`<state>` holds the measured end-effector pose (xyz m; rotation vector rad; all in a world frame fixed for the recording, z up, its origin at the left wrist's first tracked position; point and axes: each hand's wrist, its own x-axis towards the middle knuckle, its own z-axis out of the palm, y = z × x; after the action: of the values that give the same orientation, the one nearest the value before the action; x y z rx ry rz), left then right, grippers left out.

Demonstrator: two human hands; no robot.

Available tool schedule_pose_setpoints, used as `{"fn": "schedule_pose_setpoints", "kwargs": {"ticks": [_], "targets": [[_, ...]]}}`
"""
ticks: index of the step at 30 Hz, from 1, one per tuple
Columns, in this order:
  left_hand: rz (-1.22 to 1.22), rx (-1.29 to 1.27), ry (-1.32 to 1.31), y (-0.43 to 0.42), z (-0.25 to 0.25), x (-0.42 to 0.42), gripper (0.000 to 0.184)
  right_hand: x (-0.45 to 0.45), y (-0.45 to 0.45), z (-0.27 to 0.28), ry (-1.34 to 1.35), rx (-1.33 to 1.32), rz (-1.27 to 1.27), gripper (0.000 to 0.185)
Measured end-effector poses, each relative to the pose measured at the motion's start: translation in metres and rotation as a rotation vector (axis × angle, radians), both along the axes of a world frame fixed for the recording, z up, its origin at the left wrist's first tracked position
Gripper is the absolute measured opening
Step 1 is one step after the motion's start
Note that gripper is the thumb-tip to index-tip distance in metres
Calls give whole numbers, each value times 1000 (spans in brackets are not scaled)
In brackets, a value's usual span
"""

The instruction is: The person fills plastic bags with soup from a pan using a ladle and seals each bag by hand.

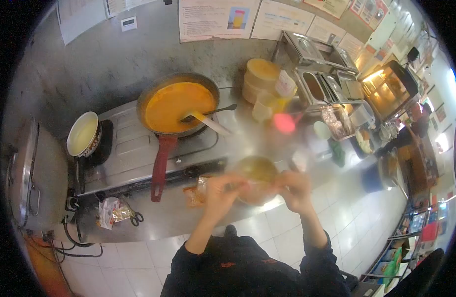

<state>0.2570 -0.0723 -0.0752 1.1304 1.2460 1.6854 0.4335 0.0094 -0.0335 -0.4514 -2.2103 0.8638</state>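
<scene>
Both hands are raised over the counter's front edge, either side of a hazy round bowl (257,171). My left hand (224,192) has its fingers pinched together at the bowl's left side. On the right, my right hand (293,190) is closed in a similar pinch. A small clear or pinkish thing, perhaps a bag, seems to lie between the fingertips, but blur hides what it is. Just left of my left hand lies an orange-and-white packet (194,197).
A pan of orange sauce (176,104) with utensils sits on the stove, its red handle (159,171) toward the front. Left are a small pot (83,133), torn packets (111,212) and scissors (137,218). Tubs (261,79) and steel trays (314,86) stand at the back right.
</scene>
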Motion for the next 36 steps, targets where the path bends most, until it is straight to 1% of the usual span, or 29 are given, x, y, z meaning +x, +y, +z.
{"fn": "schedule_pose_setpoints", "kwargs": {"ticks": [1, 2, 3, 4, 5, 6, 7, 9, 10, 12, 16, 18, 19, 21, 25, 27, 31, 33, 34, 36], "targets": [[7, -3, -1, 3, 2, 7, 12, 6, 1, -6, 59, -173, -22, 19], [86, 41, 95, 6, 3, 14, 11, 10, 2, -9, 116, -346, -45, 21], [165, 83, 191, 9, 3, 20, 9, 12, 4, -7, 112, -349, -39, 21], [170, 79, 188, 12, 3, 25, 9, 11, 3, -3, 73, -228, -34, 25], [209, 108, 272, 15, 2, 30, 8, 9, 1, 0, 34, -107, -29, 29], [248, 135, 358, 16, 1, 35, 8, 8, -3, -5, -11, -47, -66, 28], [252, 130, 359, 18, -2, 40, 8, 6, -7, -9, -57, 14, -104, 27], [256, 20, 343, 19, -8, 47, 6, 2, -11, -21, 6, -76, -262, 20], [264, 17, 346, 19, -8, 49, 6, 2, -11, -23, 8, -78, -253, 20], [309, -17, 391, 19, -8, 53, 4, 3, -9, -25, -3, -58, -323, 15], [326, -27, 398, 17, -8, 57, 4, 4, -6, -30, 22, -12, -294, 15], [381, 27, 441, 17, -7, 61, 2, 4, -5, -28, 31, 76, -277, 14], [385, 24, 443, 17, -8, 60, 2, 3, -5, -30, 32, 74, -272, 14], [428, 122, 499, 19, -11, 57, 2, 1, -5, -34, 109, 149, -221, 14], [473, 205, 556, 22, -10, 56, 7, 1, -11, -34, 73, 88, -228, 14], [571, 292, 522, 22, -14, 53, 5, 2, -16, -39, 61, -40, -318, 11], [630, 281, 525, 12, -26, 35, 4, 3, -24, -48, 95, 1, -272, 13], [664, 188, 580, 3, -35, 33, 4, 2, -30, -62, 53, -60, -252, 13], [649, 191, 577, -1, -44, 31, 4, 4, -32, -65, 52, -61, -267, 13], [767, 209, 570, -10, -64, 27, 4, 9, -36, -72, 24, -140, -227, 13]]}}
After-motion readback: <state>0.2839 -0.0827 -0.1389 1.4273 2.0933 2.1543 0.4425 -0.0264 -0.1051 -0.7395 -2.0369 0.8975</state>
